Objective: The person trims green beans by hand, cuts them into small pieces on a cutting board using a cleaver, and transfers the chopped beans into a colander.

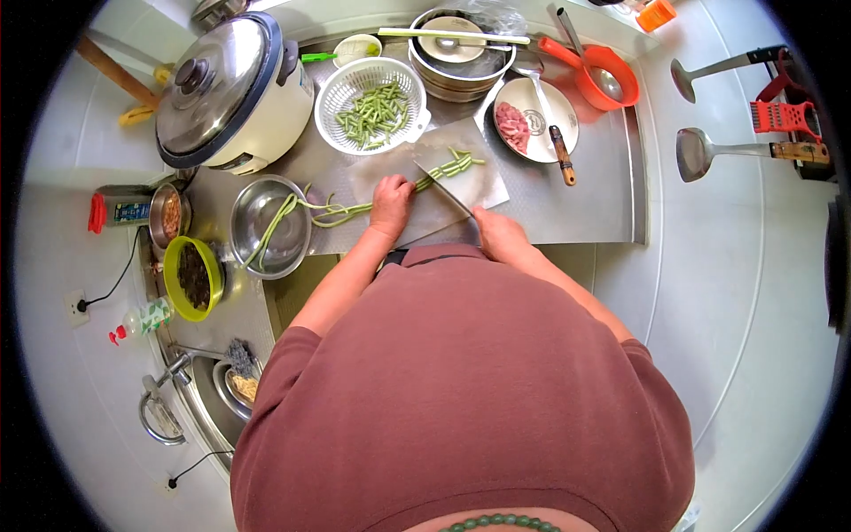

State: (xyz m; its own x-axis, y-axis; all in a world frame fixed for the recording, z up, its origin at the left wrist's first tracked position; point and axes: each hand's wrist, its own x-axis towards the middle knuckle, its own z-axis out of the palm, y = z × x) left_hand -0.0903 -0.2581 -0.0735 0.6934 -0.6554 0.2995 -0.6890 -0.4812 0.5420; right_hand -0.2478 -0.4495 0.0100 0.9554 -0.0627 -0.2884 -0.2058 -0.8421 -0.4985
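Observation:
My left hand [391,204] is closed over a bundle of long green beans [346,210], pressing them to a pale cutting board [490,184]. Their uncut ends trail left over the rim of a steel bowl [245,193]. To the right, my right hand [499,233] grips a knife; its handle is hidden in the fist. The knife's blade [448,191] slants across the beans, just right of my left fingers. Short cut bean pieces [461,161] lie on the board beyond the blade. Behind the board, a white colander [329,124] holds more cut pieces [381,111].
A big rice cooker [257,115] stands at back left. Right of the board is a plate [558,106] with raw meat [511,127] and a wooden-handled utensil [556,137]. Stacked pots [456,89] and a red ladle-like container [625,84] stand behind. A green bowl [215,282] is at left.

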